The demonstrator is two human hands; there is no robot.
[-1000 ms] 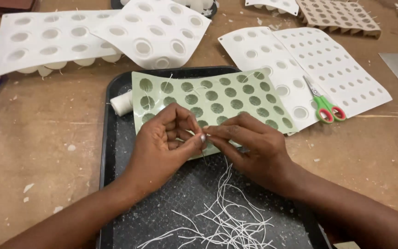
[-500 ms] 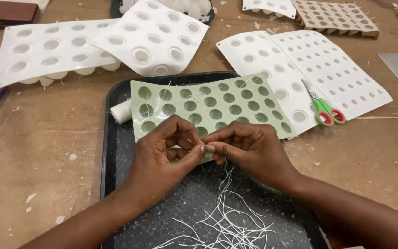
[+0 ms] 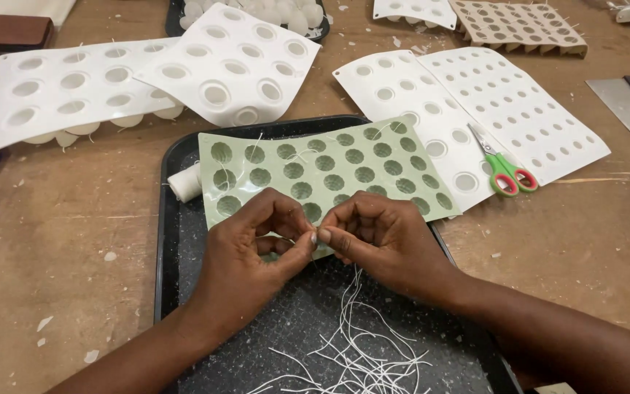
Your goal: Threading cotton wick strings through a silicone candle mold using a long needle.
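Both hands have crept slightly closer to the person since a moment ago, fingertips meeting over the near edge of the green silicone mould (image 3: 329, 171) on the black tray (image 3: 165, 241). Left hand (image 3: 257, 248) and right hand (image 3: 380, 241) are each closed in a pinch on a thin white wick (image 3: 315, 237) between them. Loose wick strands (image 3: 359, 350) litter the tray below, and green-handled scissors (image 3: 504, 171) lie on a white mould (image 3: 402, 95) on the worktop (image 3: 67, 219).

I'm looking at a craft workshop, candle-making by the look; scuffed wooden bench (image 3: 74, 233) flecked with wax; silicone moulds (image 3: 220, 69) everywhere; cut wicks (image 3: 359, 350) on a black tray (image 3: 165, 241); scissors (image 3: 501, 164) nearby.
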